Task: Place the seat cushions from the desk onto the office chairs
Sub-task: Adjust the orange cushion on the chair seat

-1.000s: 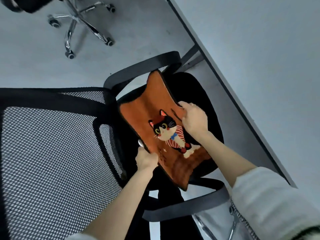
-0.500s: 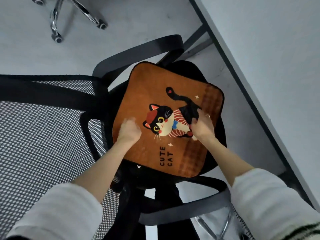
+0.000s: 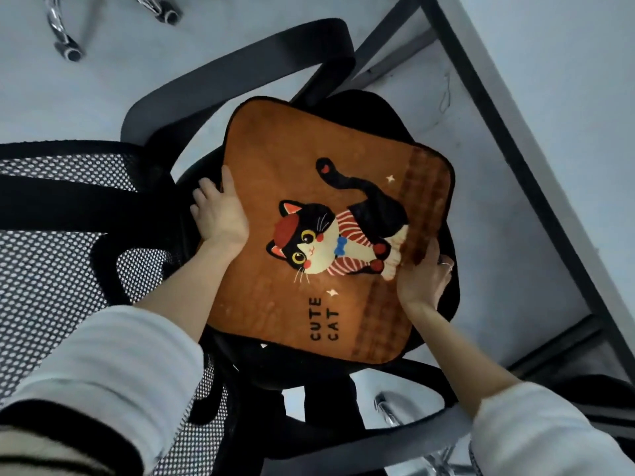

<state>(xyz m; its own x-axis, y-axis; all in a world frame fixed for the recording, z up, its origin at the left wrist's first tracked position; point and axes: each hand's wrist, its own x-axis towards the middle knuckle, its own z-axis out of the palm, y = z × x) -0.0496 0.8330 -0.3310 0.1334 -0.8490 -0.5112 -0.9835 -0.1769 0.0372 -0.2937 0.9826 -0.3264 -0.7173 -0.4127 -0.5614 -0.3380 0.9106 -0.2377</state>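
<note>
An orange seat cushion [image 3: 309,159] with a cartoon cat and the words CUTE CAT lies flat on the black seat [image 3: 371,108] of an office chair. My left hand [image 3: 220,214] is at the cushion's left edge, thumb on top and fingers reaching past the edge onto the seat. At the cushion's right edge, my right hand [image 3: 422,280] has its thumb on top and its fingers curled under. The cushion covers most of the seat.
The chair's mesh backrest [image 3: 51,269] fills the left. Black armrests arch above [image 3: 240,73] and below [image 3: 378,444] the seat. The grey desk [image 3: 567,80] with its dark frame runs along the right. Another chair's chrome wheeled base [image 3: 65,46] stands at top left.
The cushion went from tilted and folded to flat on the seat. Both hands slid outward from its middle to its left and right edges.
</note>
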